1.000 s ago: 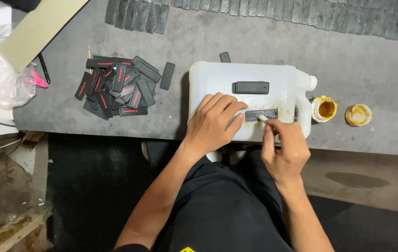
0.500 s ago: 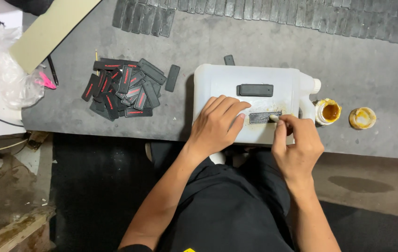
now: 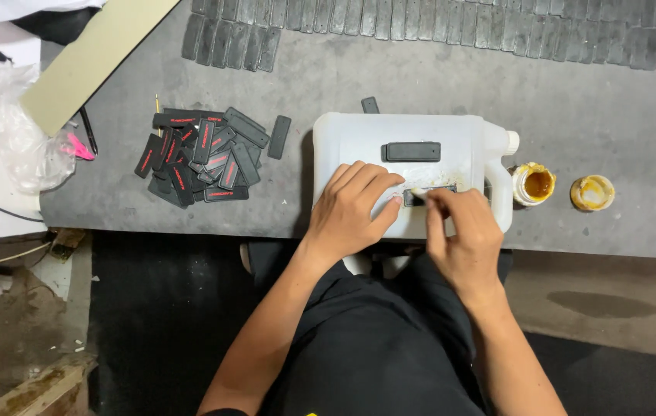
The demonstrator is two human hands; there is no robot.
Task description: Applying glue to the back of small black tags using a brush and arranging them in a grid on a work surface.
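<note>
A white plastic jug [image 3: 359, 139] lies flat on the grey table. A small black rubber strip [image 3: 414, 198] rests on its stained side, pinned down at its left end by the fingertips of my left hand [image 3: 351, 206]. With my right hand [image 3: 459, 239] I pinch a thin pale brush [image 3: 419, 190] whose tip touches the left part of that strip. A second black strip [image 3: 413, 152] lies on the jug just beyond.
A heap of black strips with red marks [image 3: 201, 159] sits left of the jug. Rows of grey strips [image 3: 451, 23] line the far edge. An open jar of yellow glue [image 3: 534, 183] and its lid [image 3: 592, 192] stand at right. A plastic bag [image 3: 24, 146] lies far left.
My right hand has drawn the brush leftward along the strip, from its right end to its left part. My left hand has stayed on the strip.
</note>
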